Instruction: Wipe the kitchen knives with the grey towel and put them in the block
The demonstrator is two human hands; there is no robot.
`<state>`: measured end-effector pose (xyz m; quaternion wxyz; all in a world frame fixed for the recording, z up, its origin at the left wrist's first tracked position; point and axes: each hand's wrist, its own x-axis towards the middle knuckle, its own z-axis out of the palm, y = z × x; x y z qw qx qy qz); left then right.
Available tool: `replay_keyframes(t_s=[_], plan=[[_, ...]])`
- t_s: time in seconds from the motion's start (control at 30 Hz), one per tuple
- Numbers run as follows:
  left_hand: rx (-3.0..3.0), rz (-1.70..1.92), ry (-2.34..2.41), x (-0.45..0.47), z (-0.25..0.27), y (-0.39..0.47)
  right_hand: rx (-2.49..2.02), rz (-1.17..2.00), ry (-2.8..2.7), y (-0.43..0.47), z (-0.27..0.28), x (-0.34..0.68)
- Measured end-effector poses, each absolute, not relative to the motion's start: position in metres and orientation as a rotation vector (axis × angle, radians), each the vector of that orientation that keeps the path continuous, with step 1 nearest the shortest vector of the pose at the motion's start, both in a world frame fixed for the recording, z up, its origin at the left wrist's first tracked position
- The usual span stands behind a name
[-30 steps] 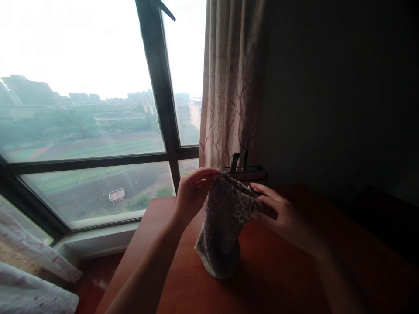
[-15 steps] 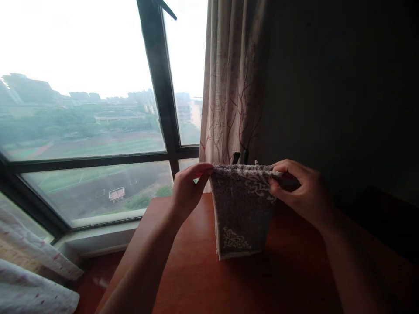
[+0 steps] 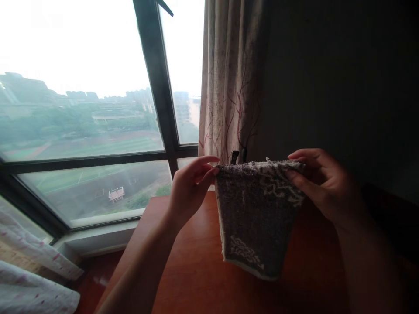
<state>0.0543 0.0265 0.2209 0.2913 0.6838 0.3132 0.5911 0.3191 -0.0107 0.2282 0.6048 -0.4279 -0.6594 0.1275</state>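
Note:
A dark grey towel with pale scroll patterns and a light edging hangs upright above the wooden table, its top edge stretched between my hands. My left hand pinches its upper left corner between thumb and fingers. At the upper right corner, my right hand grips the cloth with the thumb in front and the fingers behind. The towel looks folded, with layers at the top edge. Its back side is hidden.
The reddish wooden table lies below. Behind it are a long curtain and a dark-framed window. Two small dark objects, one of them a black piece, stick up behind the towel. White dotted fabric hangs at lower left.
My right hand has moved right and a little nearer, pulling the towel's top edge wider. The towel has shifted right and its lower right side has swung toward me.

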Motion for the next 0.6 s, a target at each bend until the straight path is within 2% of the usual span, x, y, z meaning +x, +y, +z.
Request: replay_keyframes(t_s=[0.13, 0.3, 0.47, 0.6], plan=[[1.658, 1.49, 0.779, 0.06, 0.219, 0.03, -1.011, 0.48, -1.508, 0.0, 0.222, 0.328], [1.636, 1.395, 0.913, 0.063, 0.169, 0.067, -1.09, 0.759, -1.49, 0.037, 0.175, 0.333], [1.819, 1.293, 1.097, 0.062, 0.103, 0.095, -1.183, 0.808, -1.478, 0.069, 0.109, 0.33], [1.885, 1.241, 1.116, 0.06, 0.079, 0.093, -1.196, 0.781, -1.468, 0.074, 0.078, 0.328]])
